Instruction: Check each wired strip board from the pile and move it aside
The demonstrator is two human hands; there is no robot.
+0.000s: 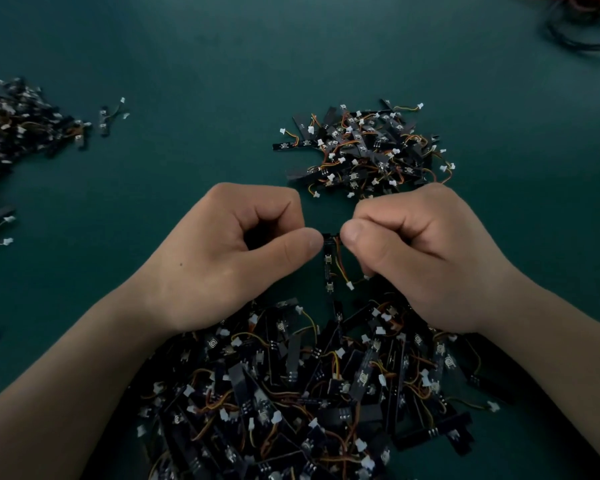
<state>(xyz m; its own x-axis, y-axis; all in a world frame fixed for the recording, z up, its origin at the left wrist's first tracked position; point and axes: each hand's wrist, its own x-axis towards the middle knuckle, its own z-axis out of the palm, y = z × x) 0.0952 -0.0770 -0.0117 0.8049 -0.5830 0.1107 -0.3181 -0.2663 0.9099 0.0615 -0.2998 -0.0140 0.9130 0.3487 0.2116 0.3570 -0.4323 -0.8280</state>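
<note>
Strip boards with short wires lie in heaps on a dark green table (187, 64). At the left edge sits a blurred heap (18, 133), with one stray board (104, 121) just beside it. Left of centre, the left hand (229, 258) has its fingers curled in, thumb tip pressed to the top end of a single strip board (329, 268). That board runs down the middle of the frame, its lower end reaching the big pile (309, 393) along the bottom edge. The right hand (426, 258), also curled, pinches the same top end from the other side; orange and yellow wires with a white plug dangle beside it. Above the right hand lies a smaller heap (364, 150). Dark cables (586, 26) blur in the upper right corner. The check itself seems under way. Next, the board needs lifting free of the big pile and setting on a side heap; which heap cannot be told.
</note>
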